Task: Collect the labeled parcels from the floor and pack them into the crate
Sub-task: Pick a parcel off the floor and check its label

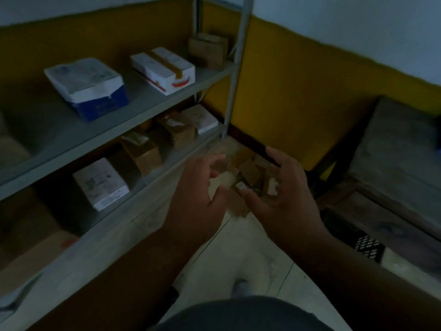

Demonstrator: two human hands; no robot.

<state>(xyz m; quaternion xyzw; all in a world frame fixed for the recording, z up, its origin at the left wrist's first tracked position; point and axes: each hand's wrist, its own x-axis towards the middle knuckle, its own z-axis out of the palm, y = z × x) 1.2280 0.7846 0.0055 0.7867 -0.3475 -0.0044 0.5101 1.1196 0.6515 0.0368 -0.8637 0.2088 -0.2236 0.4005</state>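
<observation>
A heap of small brown cardboard parcels [250, 173] is seen on the far floor. Both hands, left hand [198, 187] and right hand [279, 187], are held spread and empty above it. The parcels are judged light and stiff, best gripped by opposite sides.

The floor [248, 249] is pale tile, and a pile of small brown parcels [250, 174] lies on it in the corner by the yellow wall. A black crate [367, 247] sits on the floor to the right. The grey shelf [133, 101] has a white and blue box [88, 88], a white box with brown tape [164, 69] and a brown box [208, 51] on its top board. The lower board [167, 161] holds a white box [100, 183] and more brown boxes [143, 151]
</observation>
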